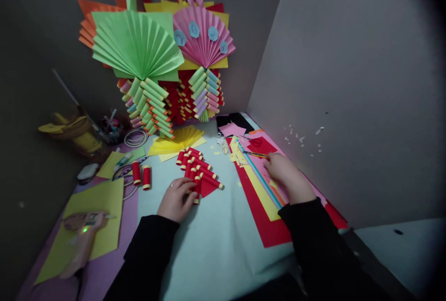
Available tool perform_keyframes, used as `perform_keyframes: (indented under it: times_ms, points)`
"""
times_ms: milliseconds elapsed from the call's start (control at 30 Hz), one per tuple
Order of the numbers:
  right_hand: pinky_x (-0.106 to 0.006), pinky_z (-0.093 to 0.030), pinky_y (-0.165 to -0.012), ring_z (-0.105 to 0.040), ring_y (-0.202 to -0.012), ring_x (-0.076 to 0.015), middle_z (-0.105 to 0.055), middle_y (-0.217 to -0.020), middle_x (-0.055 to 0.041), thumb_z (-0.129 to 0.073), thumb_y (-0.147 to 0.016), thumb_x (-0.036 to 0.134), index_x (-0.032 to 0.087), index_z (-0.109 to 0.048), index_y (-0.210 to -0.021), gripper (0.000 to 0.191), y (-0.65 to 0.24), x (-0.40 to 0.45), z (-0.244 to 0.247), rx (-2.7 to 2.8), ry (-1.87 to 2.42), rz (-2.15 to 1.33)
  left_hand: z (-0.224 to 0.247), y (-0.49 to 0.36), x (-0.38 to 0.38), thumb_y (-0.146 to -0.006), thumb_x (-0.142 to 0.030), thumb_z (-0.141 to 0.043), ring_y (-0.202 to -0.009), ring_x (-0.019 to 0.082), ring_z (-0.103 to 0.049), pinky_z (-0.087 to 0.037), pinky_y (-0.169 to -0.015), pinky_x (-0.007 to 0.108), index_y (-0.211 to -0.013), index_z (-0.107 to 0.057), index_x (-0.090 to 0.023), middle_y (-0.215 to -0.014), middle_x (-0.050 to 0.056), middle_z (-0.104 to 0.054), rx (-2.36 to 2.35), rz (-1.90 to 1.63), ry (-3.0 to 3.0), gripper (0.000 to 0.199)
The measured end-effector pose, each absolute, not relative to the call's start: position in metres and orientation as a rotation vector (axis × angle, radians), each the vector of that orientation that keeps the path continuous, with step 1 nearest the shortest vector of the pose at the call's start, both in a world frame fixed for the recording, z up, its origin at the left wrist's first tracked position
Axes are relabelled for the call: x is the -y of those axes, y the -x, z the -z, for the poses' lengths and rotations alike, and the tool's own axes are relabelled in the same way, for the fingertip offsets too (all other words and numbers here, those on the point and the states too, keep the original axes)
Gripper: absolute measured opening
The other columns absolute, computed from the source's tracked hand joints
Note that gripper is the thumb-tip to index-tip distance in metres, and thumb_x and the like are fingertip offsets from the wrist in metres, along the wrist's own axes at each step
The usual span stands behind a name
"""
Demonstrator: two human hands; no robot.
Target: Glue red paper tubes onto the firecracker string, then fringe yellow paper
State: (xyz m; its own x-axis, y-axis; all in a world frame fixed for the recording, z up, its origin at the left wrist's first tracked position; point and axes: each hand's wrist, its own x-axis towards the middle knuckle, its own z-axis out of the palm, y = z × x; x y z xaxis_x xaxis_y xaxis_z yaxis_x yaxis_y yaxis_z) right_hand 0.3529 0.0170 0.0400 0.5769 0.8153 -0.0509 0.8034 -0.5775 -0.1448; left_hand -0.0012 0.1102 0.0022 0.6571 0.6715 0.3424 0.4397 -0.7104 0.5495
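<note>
My left hand [177,200] rests on the lower end of a cluster of red paper rolls [200,163] with yellow ends, its fingers curled around the lowest rolls. The rolls lie in a slanted V pattern on a red paper piece [209,186], below a yellow pleated paper fan [179,139]. At the right, my right hand [284,175] is closed over the end of a thin yellow-and-dark pencil [256,154], above the coloured paper strips. Two loose red rolls [146,178] stand to the left of the cluster.
Red and yellow sheets [256,217] lie at right, with red-handled scissors [256,142] and paper scraps [223,143] near them. A lit glue gun [83,240] lies on yellow paper at left. Finished fan hangings [139,45] hang against the back wall.
</note>
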Motion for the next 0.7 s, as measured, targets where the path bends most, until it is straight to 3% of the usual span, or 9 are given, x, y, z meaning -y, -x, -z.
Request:
perform_keyframes:
  times_ms: [200,400,533,700]
  points:
    - [-0.03,-0.041,-0.064,-0.065,-0.078,-0.0232,-0.07,-0.098,-0.0156,-0.045,-0.09,0.031,0.015,-0.062,-0.113,0.034,-0.336,0.011,-0.051,1.614,2.577,-0.273,0.003,0.004,-0.113,-0.085,-0.033,-0.053,-0.102,0.025,-0.06,-0.049,-0.09,0.041,-0.099,-0.07,-0.019,-0.108,0.011,-0.066,-0.852,-0.756,-2.463,0.025]
    - [-0.03,-0.039,-0.063,-0.063,-0.078,-0.0232,-0.071,-0.095,-0.0138,-0.046,-0.089,0.03,0.017,-0.069,-0.096,0.027,-0.367,-0.042,-0.074,1.711,2.671,-0.2,0.001,0.004,-0.114,-0.084,-0.034,-0.054,-0.103,0.026,-0.06,-0.048,-0.091,0.042,-0.1,-0.069,-0.018,-0.109,0.013,-0.065,-0.832,-0.721,-2.441,0.027]
    - [-0.029,-0.039,-0.064,-0.063,-0.082,-0.0227,-0.069,-0.104,-0.0176,-0.053,-0.087,0.031,0.013,-0.066,-0.104,0.029,-0.388,-0.092,-0.057,1.598,2.723,-0.194,-0.004,0.006,-0.113,-0.084,-0.034,-0.054,-0.1,0.024,-0.06,-0.048,-0.091,0.04,-0.095,-0.07,-0.018,-0.104,0.012,-0.066,-0.838,-0.749,-2.362,0.025]
    - [-0.028,-0.038,-0.058,-0.061,-0.069,-0.0193,-0.071,-0.093,-0.0146,-0.054,-0.086,0.027,0.012,-0.066,-0.102,0.024,-0.397,-0.102,-0.042,1.64,2.728,-0.218,-0.01,0.007,-0.11,-0.084,-0.034,-0.053,-0.091,0.02,-0.063,-0.049,-0.085,0.034,-0.092,-0.069,-0.018,-0.097,0.009,-0.065,-0.949,-0.803,-2.183,0.024]
